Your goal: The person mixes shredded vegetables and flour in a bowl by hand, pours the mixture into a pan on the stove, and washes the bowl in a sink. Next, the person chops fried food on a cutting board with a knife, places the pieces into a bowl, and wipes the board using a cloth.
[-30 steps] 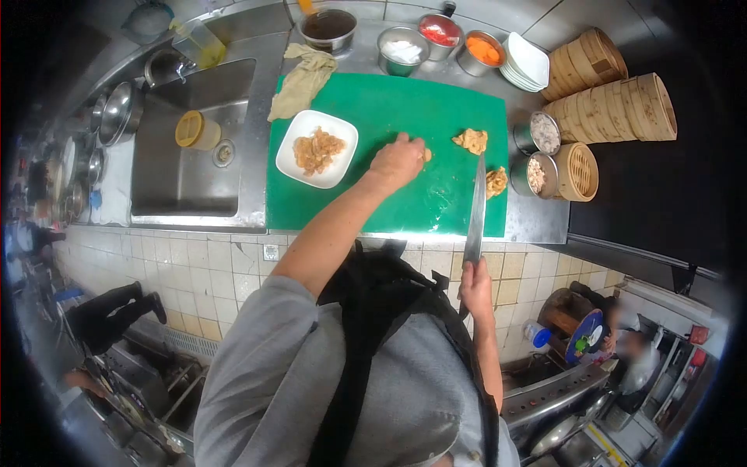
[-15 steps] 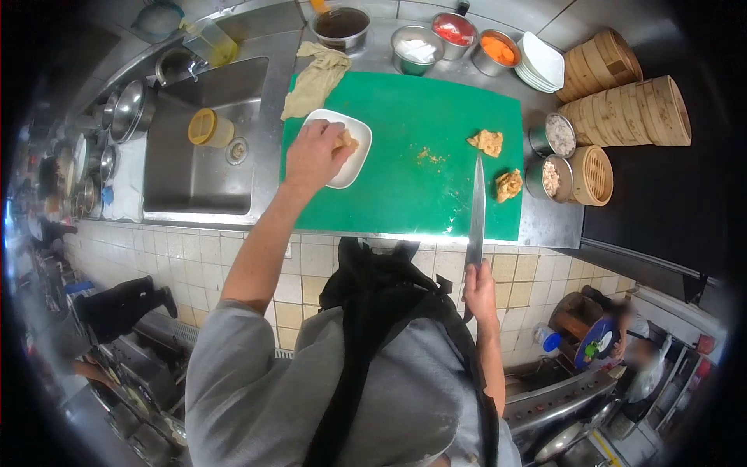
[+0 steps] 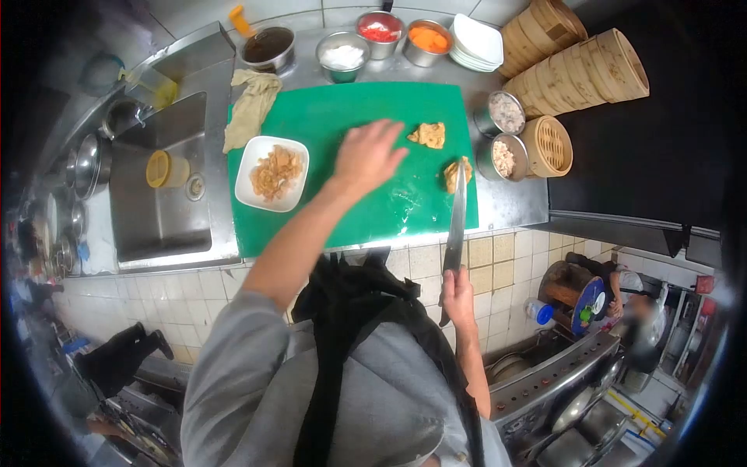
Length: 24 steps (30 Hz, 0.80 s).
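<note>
My left hand [image 3: 369, 157] is over the green cutting board [image 3: 350, 105], empty, its fingers stretched toward a golden-brown, fried-looking piece of food [image 3: 428, 135]. In my right hand [image 3: 457, 296] is the handle of a long knife [image 3: 457, 222], its blade pointing away from me. The blade's tip overlaps a second golden-brown piece [image 3: 451, 176]; whether it touches is unclear. On the left of the board stands a white square dish [image 3: 244, 184] holding a heap of light-brown cut pieces [image 3: 275, 173].
A cloth [image 3: 253, 105] lies at the board's left corner, near the sink [image 3: 159, 222]. Metal bowls with white, red and orange food line the back, beside stacked white dishes [image 3: 476, 43]. Bamboo steamers [image 3: 580, 82] and two metal bowls stand right. People are in the background.
My left hand has released the food into the white dish and moved right across the board. The knife's tip has come nearer the closer golden-brown piece. The camera view has shifted.
</note>
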Tool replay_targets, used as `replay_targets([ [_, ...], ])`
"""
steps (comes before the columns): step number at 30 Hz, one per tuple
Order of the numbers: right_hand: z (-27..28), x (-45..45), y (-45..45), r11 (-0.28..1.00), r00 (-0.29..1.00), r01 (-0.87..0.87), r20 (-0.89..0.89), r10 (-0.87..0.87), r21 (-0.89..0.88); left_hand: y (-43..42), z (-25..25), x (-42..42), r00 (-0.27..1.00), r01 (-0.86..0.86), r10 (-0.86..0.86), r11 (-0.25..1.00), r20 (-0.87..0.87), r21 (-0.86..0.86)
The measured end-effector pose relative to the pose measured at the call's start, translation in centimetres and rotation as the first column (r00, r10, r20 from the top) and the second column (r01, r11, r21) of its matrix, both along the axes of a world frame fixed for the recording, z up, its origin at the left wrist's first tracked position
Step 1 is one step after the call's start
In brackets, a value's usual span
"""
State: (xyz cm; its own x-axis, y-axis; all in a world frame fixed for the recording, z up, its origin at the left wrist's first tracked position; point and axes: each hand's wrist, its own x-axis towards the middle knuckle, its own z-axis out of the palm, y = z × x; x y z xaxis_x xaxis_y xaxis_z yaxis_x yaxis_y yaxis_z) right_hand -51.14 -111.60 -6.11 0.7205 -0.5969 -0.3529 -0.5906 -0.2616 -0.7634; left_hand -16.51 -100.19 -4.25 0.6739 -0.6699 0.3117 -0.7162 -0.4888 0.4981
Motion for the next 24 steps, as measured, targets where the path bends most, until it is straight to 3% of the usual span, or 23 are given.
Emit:
replay_targets([
  [4,2.7,0.8,-1.1,0.996,0.996,0.049,-0.078,-0.043,0.08,-8.4,-2.6,-0.5,1.0,-0.024,0.024,1.0,-0.015,0.015],
  [6,3.9,1.6,-1.4,0.997,0.999,0.024,-0.023,-0.022,0.077,-9.3,-2.7,-0.1,0.968,0.046,-0.01,0.989,-0.251,0.14],
  [7,4.7,2.0,-1.5,0.998,0.999,0.018,0.034,-0.021,0.067,-8.7,-2.7,-0.1,0.968,0.033,0.005,0.989,-0.249,0.145],
  [10,5.6,3.5,-1.8,0.998,0.998,-0.059,0.002,0.059,0.02,-5.3,-3.0,-0.6,0.945,0.086,-0.116,0.99,-0.306,-0.112],
  [12,5.3,4.3,-2.0,0.994,0.994,-0.103,-0.03,0.102,-0.028,-0.9,0.2,-1.2,0.843,0.018,-0.073,0.994,-0.534,-0.107],
  [14,4.4,5.1,-2.2,0.923,0.951,-0.31,-0.075,0.301,-0.227,2.8,-1.7,-1.0,0.891,0.06,-0.082,0.996,-0.446,-0.063],
  [15,4.3,5.9,-1.9,0.919,0.944,-0.329,-0.049,0.326,-0.216,4.4,-2.7,-0.8,0.909,0.107,-0.128,0.991,-0.397,-0.074],
  [17,4.9,7.5,-1.3,0.901,0.918,-0.397,-0.069,0.391,-0.175,5.7,-4.4,-1.4,0.962,0.032,-0.089,0.976,-0.259,-0.216],
  [18,4.9,8.1,-1.0,0.901,0.918,-0.398,-0.074,0.391,-0.176,5.9,-4.3,-2.0,0.961,0.031,-0.09,0.975,-0.263,-0.219],
  [20,4.9,9.0,-0.5,0.854,0.879,-0.472,-0.039,0.475,-0.219,6.7,-4.1,-3.6,0.97,-0.148,0.101,0.967,-0.221,-0.206],
  [24,3.9,9.1,-0.1,0.811,0.849,-0.524,-0.087,0.521,-0.26,6.9,-5.1,-4.4,0.976,-0.137,0.098,0.97,-0.193,-0.201],
])
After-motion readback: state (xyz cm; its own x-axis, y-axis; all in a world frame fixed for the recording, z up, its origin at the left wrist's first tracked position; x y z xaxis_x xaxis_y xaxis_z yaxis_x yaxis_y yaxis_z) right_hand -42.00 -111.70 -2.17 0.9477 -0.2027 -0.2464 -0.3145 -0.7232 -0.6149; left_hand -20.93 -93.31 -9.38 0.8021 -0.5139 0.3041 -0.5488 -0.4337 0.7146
